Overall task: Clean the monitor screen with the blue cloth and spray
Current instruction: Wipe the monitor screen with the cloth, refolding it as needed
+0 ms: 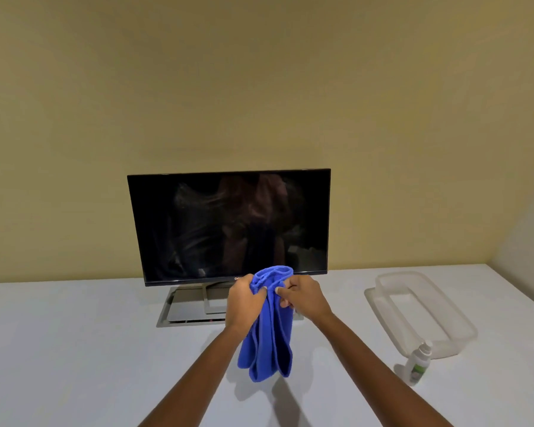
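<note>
Head view: the left hand (246, 300) and right hand (304, 298) each have a closed grip on the bunched top of the blue cloth (269, 337). It hangs above the white bench (74, 349), before the dark monitor (228, 223). The spray bottle (418, 363) stands upright at right.
</note>
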The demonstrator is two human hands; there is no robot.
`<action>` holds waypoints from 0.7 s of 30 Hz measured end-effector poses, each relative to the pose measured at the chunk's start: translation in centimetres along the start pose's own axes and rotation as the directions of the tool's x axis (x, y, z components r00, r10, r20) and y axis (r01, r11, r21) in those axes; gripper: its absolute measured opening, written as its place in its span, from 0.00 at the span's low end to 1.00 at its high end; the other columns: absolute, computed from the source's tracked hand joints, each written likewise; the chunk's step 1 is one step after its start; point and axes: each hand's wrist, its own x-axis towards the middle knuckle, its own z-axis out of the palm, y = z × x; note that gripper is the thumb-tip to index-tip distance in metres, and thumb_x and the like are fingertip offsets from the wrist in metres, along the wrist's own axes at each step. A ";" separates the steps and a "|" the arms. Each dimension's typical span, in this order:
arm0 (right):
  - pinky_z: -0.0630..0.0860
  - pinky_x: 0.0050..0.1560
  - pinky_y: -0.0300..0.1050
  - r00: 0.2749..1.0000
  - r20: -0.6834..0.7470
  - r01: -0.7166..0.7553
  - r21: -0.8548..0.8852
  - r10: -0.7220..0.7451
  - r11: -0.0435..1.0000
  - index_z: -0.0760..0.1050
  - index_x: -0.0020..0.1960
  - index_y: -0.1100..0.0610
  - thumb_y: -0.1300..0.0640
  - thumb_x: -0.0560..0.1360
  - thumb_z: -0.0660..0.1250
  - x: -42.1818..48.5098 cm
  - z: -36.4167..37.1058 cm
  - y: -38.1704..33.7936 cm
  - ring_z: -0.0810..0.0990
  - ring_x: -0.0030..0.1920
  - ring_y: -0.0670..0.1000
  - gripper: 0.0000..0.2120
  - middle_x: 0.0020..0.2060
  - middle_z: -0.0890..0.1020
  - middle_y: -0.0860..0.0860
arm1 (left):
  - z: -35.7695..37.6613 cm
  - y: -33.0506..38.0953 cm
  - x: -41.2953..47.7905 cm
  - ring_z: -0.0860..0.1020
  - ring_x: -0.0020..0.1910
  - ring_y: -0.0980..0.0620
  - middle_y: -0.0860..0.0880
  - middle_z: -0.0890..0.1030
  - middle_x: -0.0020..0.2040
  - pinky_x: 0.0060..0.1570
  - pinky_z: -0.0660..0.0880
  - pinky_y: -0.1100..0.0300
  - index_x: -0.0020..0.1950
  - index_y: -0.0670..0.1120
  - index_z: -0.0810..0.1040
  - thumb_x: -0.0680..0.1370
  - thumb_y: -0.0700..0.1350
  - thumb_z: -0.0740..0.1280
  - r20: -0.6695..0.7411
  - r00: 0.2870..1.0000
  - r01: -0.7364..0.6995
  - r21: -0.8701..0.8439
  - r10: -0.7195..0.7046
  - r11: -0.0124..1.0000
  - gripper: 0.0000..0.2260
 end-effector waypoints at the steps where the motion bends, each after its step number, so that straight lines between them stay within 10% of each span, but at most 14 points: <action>1: 0.69 0.28 0.24 0.999 -0.032 0.032 0.009 -0.032 0.999 0.70 0.32 0.59 0.62 0.75 0.65 0.0 0.2 -0.2 0.74 0.26 0.43 0.13 0.25 0.75 0.51 | 0.1 0.2 0.2 0.72 0.34 0.57 0.52 0.74 0.36 0.32 0.69 0.71 0.45 0.44 0.73 0.76 0.41 0.64 0.019 1.000 0.003 -0.021 -0.002 1.000 0.01; 10: 0.72 0.42 0.25 0.927 -0.192 0.331 0.020 -0.321 0.943 0.77 0.50 0.60 0.59 0.78 0.62 0.5 2.0 0.3 0.78 0.41 0.46 0.07 0.43 0.81 0.52 | -1.2 1.1 2.3 0.76 0.40 0.57 0.56 0.77 0.40 0.37 0.72 0.70 0.51 0.49 0.72 0.71 0.48 0.72 0.072 0.997 0.045 -0.204 -0.031 0.978 0.13; 15: 0.68 0.65 0.39 0.896 -0.168 0.402 -0.087 -0.411 0.912 0.74 0.63 0.55 0.56 0.76 0.64 0.8 2.6 0.8 0.68 0.62 0.46 0.15 0.63 0.69 0.51 | -3.2 0.5 3.6 0.78 0.38 0.55 0.53 0.78 0.39 0.38 0.75 0.66 0.47 0.45 0.76 0.72 0.42 0.70 0.083 0.996 0.018 -0.267 0.005 0.963 0.06; 21: 0.59 0.68 0.35 0.854 -0.060 0.511 -0.081 -0.516 0.856 0.54 0.68 0.35 0.47 0.73 0.68 1.5 4.7 -0.5 0.57 0.70 0.42 0.31 0.71 0.51 0.44 | -5.9 0.7 4.9 0.81 0.38 0.55 0.50 0.83 0.40 0.35 0.78 0.65 0.47 0.48 0.79 0.75 0.41 0.66 0.192 0.977 0.184 -0.569 -0.087 0.802 0.04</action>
